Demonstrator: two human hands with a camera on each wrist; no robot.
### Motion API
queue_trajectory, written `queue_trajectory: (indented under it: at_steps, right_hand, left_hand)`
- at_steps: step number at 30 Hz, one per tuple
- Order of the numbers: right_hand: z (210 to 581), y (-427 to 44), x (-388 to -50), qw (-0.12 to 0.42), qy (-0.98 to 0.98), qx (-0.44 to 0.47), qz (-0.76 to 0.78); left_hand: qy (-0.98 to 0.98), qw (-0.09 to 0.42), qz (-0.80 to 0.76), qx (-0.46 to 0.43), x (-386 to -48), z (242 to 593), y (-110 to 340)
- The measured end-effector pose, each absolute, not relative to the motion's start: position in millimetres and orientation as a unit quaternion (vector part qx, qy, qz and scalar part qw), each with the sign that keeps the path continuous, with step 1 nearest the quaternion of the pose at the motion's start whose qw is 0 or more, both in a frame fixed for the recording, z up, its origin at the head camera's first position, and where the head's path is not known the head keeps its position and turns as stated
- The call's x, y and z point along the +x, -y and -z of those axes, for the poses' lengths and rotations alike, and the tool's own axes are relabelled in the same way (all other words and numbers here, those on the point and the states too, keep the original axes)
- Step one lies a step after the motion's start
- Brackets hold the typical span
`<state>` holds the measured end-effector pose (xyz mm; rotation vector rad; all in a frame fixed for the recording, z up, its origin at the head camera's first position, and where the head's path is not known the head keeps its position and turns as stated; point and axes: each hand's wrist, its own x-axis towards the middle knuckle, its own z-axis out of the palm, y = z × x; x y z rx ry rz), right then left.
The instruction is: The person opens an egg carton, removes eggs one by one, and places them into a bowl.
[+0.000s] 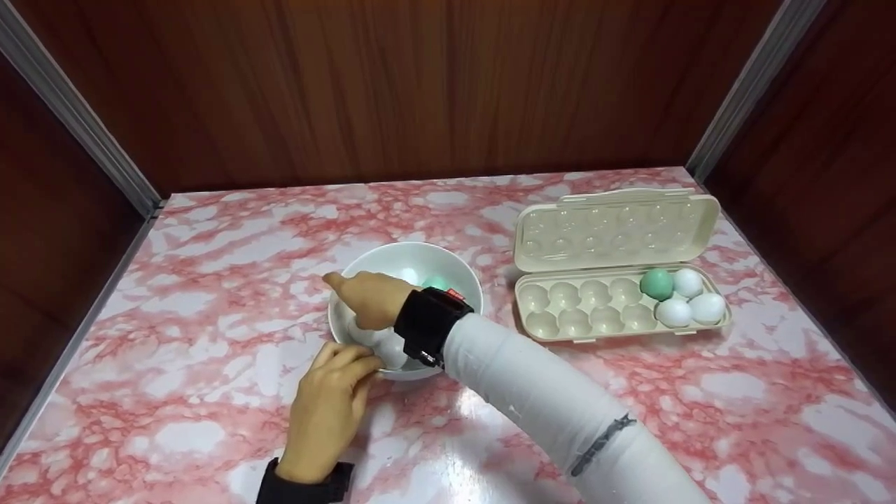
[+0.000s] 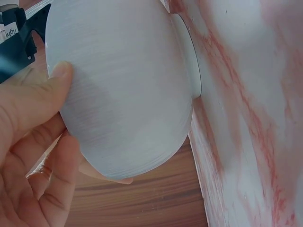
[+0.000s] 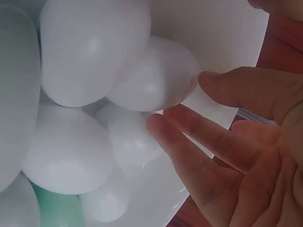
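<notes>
A white bowl (image 1: 458,266) holds several white eggs and at least one pale green egg (image 1: 435,283). My left hand (image 1: 325,402) grips its near left rim; in the left wrist view the thumb (image 2: 60,75) lies against the smooth outer wall. Inside the bowl, my right hand (image 1: 374,297) pinches a white egg (image 3: 154,78) between thumb and fingers. The right wrist view has the thumb at one side of that egg and fingertips under another. Other white eggs (image 3: 71,146) crowd around it. In the head view the right hand and wrist hide part of the bowl.
To the right of the bowl lies a beige egg carton (image 1: 616,241) with its lid raised. A green egg (image 1: 656,283) and several white eggs (image 1: 674,313) fill its right end; the left cups hold none. Wooden panels (image 1: 434,91) border the red-and-white marbled table (image 1: 196,280).
</notes>
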<state>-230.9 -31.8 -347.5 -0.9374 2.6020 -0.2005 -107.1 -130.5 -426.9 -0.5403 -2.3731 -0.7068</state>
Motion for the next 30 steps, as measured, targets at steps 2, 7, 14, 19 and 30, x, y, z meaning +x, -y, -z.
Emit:
queue_trajectory:
  at_steps: [2,7,14,19,30]
  right_hand:
    - [345.8,28.6,-230.9,0.186,-0.922,-0.330,0.079]
    - [336.2,15.1,-231.4,0.173,-0.922,-0.331,0.101]
    - [325.4,-19.8,-232.3,0.096,-0.926,-0.347,0.111]
    - [320.5,-50.1,-229.9,0.050,-0.932,-0.332,0.140]
    - [298.2,-105.9,-219.3,-0.025,-0.940,-0.300,0.158]
  left_hand:
    - [0.894,0.299,0.265,-0.203,-106.4,426.8,130.9]
    - [0.892,0.304,0.267,-0.203,-105.2,426.9,132.5]
    - [0.892,0.305,0.266,-0.201,-104.7,426.2,131.2]
    - [0.892,0.305,0.265,-0.202,-105.1,425.9,129.6]
    - [0.896,0.300,0.258,-0.200,-105.1,424.7,128.0]
